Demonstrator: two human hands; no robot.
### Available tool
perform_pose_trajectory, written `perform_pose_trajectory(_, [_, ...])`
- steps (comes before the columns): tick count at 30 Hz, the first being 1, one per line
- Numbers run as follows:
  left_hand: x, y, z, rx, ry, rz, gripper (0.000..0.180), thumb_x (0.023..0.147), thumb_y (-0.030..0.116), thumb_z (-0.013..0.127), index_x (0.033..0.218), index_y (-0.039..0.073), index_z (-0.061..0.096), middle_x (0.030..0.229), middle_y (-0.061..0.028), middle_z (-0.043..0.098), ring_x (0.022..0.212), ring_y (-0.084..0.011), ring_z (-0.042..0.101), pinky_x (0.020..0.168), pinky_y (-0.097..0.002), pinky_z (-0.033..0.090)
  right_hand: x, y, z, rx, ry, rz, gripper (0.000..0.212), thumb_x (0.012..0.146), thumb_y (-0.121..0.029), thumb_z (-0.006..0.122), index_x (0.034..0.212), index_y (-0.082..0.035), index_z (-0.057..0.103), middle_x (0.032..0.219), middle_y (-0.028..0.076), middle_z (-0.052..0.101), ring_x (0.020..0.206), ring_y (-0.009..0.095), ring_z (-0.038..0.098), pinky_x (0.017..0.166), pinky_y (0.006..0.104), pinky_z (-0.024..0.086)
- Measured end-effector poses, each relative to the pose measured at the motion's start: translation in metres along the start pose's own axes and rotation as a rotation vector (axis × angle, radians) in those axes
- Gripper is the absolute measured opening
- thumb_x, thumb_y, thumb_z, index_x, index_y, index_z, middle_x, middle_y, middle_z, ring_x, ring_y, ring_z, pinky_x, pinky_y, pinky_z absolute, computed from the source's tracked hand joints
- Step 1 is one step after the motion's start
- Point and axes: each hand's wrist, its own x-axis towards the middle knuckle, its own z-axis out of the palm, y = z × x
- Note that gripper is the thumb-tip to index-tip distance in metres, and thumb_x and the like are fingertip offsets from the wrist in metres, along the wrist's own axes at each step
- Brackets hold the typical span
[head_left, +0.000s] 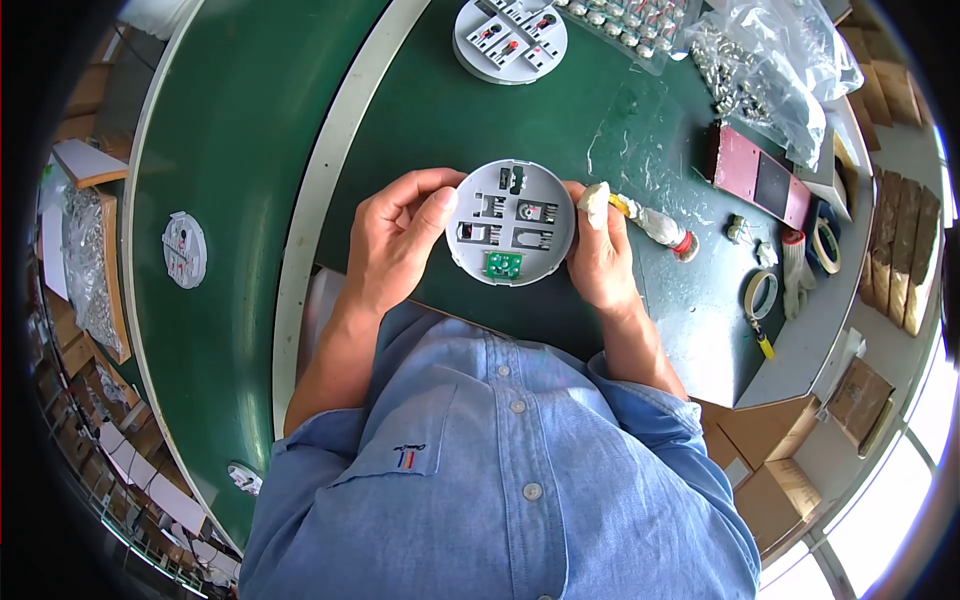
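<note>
Between my two hands I hold a round, light grey plastic housing (508,224), its open inner side up. Metal contacts sit in its slots, and a small green circuit board (504,265) is near its lower rim. My left hand (393,235) grips the left edge, thumb on the rim. The right edge is in my right hand (603,255), whose thumb has a white covering (594,205) at the tip. Just beyond that thumb is a white-wrapped tool (657,226) with a yellow part and a red end; whether the hand touches it I cannot tell.
A stack of similar grey discs (510,65) stands at the far side, beside a tray of small metal parts (635,25). Transparent bags (740,75), a pink box-shaped device (758,178) and tape rolls (760,293) lie right. Another disc (185,250) rests on the left green belt.
</note>
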Motion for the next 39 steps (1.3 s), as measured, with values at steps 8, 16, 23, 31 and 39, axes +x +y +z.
perform_pose_trajectory(8, [0.002,-0.004,0.002,-0.035,0.005,0.021,0.023,0.107,0.014,0.067,0.119,-0.004,0.074,0.084,0.0006,0.064,0.07,-0.0034,0.046,0.061,-0.018,0.037,0.0,0.005,-0.002,-0.014,0.018,-0.016,0.065,0.119,-0.046,0.032,0.125,0.005,0.071,0.077,0.0,0.063,0.065,0.005,0.046,0.057,0.0218,0.032])
perform_pose_trajectory(16, [-0.004,-0.001,-0.005,-0.128,0.109,-0.021,0.023,0.106,0.011,0.065,0.119,-0.006,0.073,0.089,-0.0034,0.07,0.072,-0.0063,0.054,0.062,-0.0205,0.042,0.008,-0.007,0.01,-0.127,0.008,-0.012,0.061,0.119,-0.041,0.033,0.126,0.006,0.071,0.096,0.009,0.072,0.081,0.013,0.06,0.071,0.0247,0.045])
perform_pose_trajectory(23, [0.003,0.025,-0.04,0.23,0.359,0.394,0.024,0.096,-0.003,0.071,0.12,-0.002,0.073,0.106,-0.0109,0.077,0.084,-0.0137,0.068,0.072,-0.025,0.054,-0.002,0.021,-0.023,0.303,0.043,0.044,0.042,0.117,-0.031,0.045,0.141,0.0,0.059,0.113,0.021,0.075,0.083,0.023,0.073,0.071,0.0278,0.057])
perform_pose_trajectory(31, [-0.037,0.038,-0.132,0.974,0.714,0.542,0.065,0.087,0.005,0.078,0.149,0.005,0.057,0.147,-0.0135,0.063,0.13,-0.0333,0.063,0.111,-0.0418,0.049,0.007,0.008,-0.012,0.22,-0.146,0.033,0.039,0.116,-0.03,0.052,0.139,0.0,0.061,0.11,0.017,0.075,0.085,0.019,0.073,0.073,0.0249,0.058])
perform_pose_trajectory(39, [-0.12,0.027,-0.316,0.868,0.611,-0.243,0.048,0.094,0.018,0.074,0.14,0.008,0.069,0.137,-0.0119,0.069,0.118,-0.0304,0.067,0.104,-0.0377,0.052,0.008,0.011,-0.013,0.224,-0.156,0.009,0.032,0.113,-0.02,0.06,0.137,0.0,0.063,0.112,0.016,0.075,0.087,0.017,0.073,0.076,0.0234,0.059])
